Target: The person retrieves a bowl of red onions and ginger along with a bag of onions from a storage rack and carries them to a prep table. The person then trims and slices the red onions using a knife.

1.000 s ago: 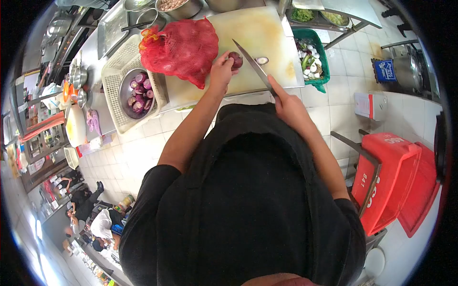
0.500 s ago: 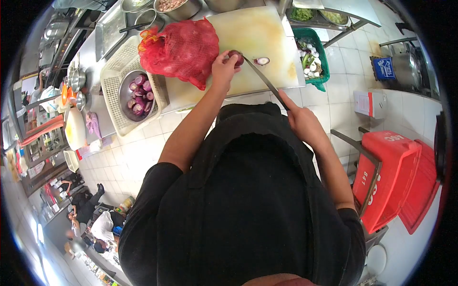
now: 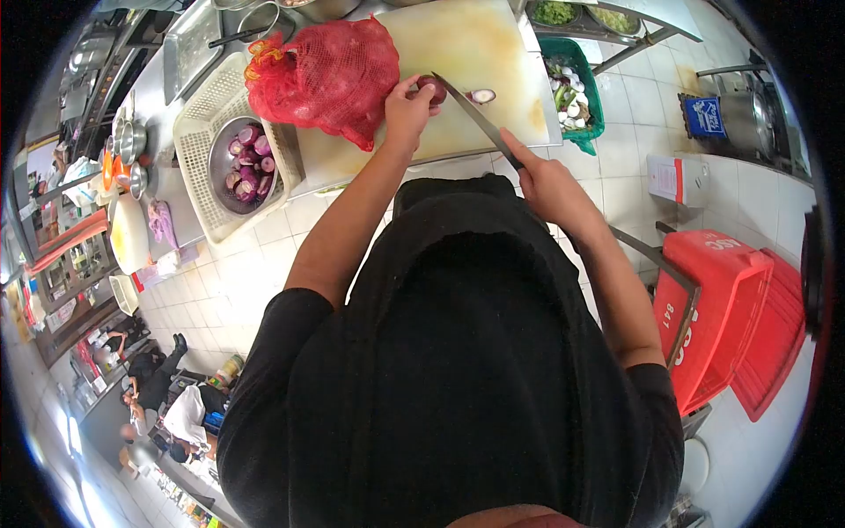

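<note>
My left hand [image 3: 409,110] grips a red onion [image 3: 431,89] above the cutting board [image 3: 480,53], its fingers curled round the near side. In my right hand [image 3: 550,180] is a long kitchen knife [image 3: 478,119], held by the handle. The blade slants up and left, with its tip beside the onion; whether it touches the skin I cannot tell. A cut onion end [image 3: 481,96] lies flat on the board, just right of the blade. Left of my left hand rests a red mesh bag [image 3: 330,79] full of onions.
A white plastic basket [image 3: 195,132] holds a metal bowl [image 3: 217,167] with several onions. Beyond the board's right edge is a green basket [image 3: 591,88] of scraps. A red bin [image 3: 722,290] stands on the right. Other people [image 3: 180,405] are at lower left.
The knife has tilted, its tip rising clear above the onion's right side, and my right hand has turned with it. My left hand keeps its hold. The whole view has shifted slightly.
</note>
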A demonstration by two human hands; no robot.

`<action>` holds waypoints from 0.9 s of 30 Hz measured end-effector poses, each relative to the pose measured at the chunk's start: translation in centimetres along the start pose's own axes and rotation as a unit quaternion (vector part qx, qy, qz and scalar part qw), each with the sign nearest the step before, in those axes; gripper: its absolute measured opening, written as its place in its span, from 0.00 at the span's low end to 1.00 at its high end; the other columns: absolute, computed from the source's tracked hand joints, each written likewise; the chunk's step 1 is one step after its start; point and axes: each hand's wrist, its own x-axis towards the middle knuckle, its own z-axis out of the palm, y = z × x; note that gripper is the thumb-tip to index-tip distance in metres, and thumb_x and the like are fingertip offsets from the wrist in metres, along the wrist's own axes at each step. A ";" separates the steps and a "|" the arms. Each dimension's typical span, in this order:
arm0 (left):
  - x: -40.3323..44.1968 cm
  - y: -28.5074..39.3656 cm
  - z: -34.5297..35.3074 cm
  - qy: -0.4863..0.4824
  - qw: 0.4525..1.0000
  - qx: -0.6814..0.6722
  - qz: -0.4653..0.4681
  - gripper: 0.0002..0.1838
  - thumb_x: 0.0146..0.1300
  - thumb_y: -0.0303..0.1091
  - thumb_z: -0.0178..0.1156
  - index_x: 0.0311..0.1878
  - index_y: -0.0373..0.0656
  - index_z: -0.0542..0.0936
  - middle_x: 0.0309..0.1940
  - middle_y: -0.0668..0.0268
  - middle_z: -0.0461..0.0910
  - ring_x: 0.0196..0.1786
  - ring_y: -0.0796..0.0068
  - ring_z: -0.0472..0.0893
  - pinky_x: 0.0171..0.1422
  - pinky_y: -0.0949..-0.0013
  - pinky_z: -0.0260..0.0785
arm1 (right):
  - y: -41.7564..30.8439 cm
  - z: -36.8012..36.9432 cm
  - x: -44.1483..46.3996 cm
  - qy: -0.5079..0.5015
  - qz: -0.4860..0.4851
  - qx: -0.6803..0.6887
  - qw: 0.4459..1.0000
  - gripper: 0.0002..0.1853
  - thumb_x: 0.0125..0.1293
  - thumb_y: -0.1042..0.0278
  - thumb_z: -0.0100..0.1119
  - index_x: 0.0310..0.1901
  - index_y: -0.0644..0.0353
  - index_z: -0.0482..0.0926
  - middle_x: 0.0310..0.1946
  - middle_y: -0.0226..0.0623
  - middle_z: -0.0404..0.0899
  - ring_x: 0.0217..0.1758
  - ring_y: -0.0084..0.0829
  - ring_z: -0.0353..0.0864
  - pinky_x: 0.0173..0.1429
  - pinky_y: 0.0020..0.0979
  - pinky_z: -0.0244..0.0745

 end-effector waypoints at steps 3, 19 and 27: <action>-0.3 0.0 0.2 0.007 1.000 0.005 0.008 0.22 0.66 0.27 0.63 0.63 0.33 0.73 0.47 0.54 0.79 0.42 0.64 0.86 0.40 0.65 0.85 | -0.2 0.3 1.6 -0.005 -0.004 -0.005 1.000 0.36 0.66 0.75 0.47 0.76 0.44 0.56 0.32 0.64 0.80 0.36 0.61 0.82 0.46 0.56 0.75; -0.3 0.1 -0.4 0.017 1.000 0.014 0.017 0.26 0.63 0.33 0.67 0.63 0.36 0.74 0.45 0.56 0.80 0.41 0.66 0.84 0.39 0.67 0.81 | 1.2 8.5 10.1 0.074 -0.013 0.040 0.996 0.38 0.64 0.74 0.48 0.77 0.49 0.53 0.33 0.62 0.82 0.37 0.61 0.83 0.47 0.56 0.76; 0.8 0.1 -0.1 0.021 0.994 0.105 0.022 0.27 0.61 0.35 0.68 0.62 0.36 0.73 0.44 0.58 0.81 0.39 0.68 0.84 0.40 0.65 0.81 | 3.3 10.5 10.5 0.152 -0.056 0.105 0.981 0.35 0.67 0.75 0.45 0.77 0.45 0.57 0.31 0.64 0.81 0.34 0.61 0.82 0.43 0.54 0.76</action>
